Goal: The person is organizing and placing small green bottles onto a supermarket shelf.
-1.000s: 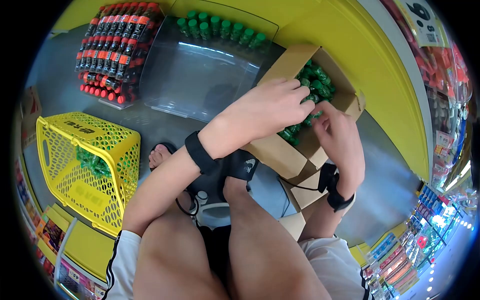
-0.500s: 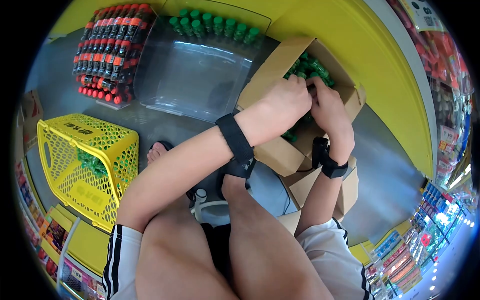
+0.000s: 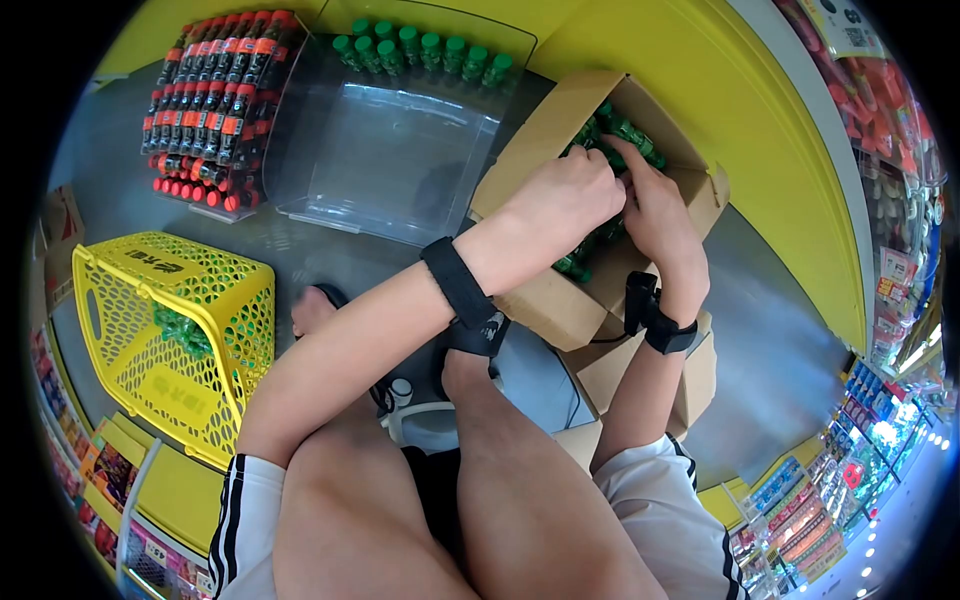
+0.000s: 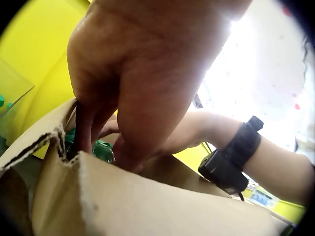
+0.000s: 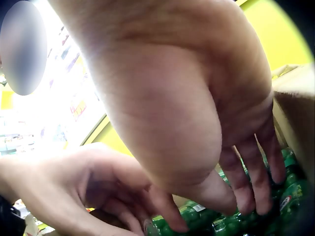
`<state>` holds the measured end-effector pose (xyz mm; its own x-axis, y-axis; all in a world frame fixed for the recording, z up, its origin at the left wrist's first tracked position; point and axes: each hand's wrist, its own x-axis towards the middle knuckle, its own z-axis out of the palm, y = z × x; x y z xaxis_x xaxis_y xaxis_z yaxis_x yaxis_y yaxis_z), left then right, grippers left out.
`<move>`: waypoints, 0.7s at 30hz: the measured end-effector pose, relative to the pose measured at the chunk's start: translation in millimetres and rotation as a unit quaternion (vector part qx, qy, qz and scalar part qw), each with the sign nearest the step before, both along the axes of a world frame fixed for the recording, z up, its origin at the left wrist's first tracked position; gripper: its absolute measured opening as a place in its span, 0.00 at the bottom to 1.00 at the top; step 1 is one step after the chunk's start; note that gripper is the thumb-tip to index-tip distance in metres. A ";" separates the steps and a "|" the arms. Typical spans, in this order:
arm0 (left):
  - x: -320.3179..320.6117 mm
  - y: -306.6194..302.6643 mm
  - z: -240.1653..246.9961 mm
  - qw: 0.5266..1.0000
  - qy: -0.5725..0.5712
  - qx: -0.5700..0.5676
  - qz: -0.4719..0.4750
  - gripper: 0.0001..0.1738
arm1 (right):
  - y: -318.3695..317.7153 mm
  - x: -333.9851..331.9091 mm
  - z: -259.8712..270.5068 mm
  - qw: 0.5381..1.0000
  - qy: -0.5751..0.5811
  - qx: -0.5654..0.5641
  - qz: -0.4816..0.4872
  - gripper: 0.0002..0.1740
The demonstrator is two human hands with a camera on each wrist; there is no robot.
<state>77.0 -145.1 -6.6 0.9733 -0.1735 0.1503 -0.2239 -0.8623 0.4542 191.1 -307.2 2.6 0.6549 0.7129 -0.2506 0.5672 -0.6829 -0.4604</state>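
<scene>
Both hands reach into an open cardboard box [image 3: 545,140] of small green bottles [image 3: 632,137]. My left hand [image 3: 570,200] has its fingers curled down over the near part of the pile. In the left wrist view, a green bottle [image 4: 103,150] shows between its fingers and thumb; most of that bottle is hidden. My right hand [image 3: 660,220] is just to the right, its fingertips close to the left hand's. Its fingers [image 5: 263,191] point fairly straight down onto the green bottles in the right wrist view.
A clear plastic bin [image 3: 365,160] left of the box has green-capped bottles along its back. Beyond it stand stacked dark bottles with red caps [image 3: 210,115]. A yellow basket [image 3: 250,290] with green bottles lies at left. Another cardboard box [image 3: 690,390] stands near the right forearm.
Both hands have moved further back into the box and closer together. The right hand's fingers, bent earlier, now reach down among the bottles. Over the last half second little else has moved.
</scene>
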 end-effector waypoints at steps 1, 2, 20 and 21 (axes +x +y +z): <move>-1.5 0.3 1.3 1.000 -0.003 -0.023 -0.002 0.11 | -0.5 0.0 -0.1 1.000 0.000 0.000 0.000 0.34; -3.7 -1.0 0.3 1.000 -0.003 -0.023 -0.002 0.11 | -0.8 -0.3 0.6 1.000 0.009 -0.003 0.003 0.34; -18.8 9.6 19.2 0.985 -0.019 -0.162 0.051 0.14 | 3.7 -6.5 17.0 0.999 0.012 -0.013 -0.027 0.17; -19.2 10.7 21.7 0.984 -0.022 -0.167 0.051 0.15 | 3.9 -8.1 20.7 0.999 0.021 -0.010 -0.030 0.16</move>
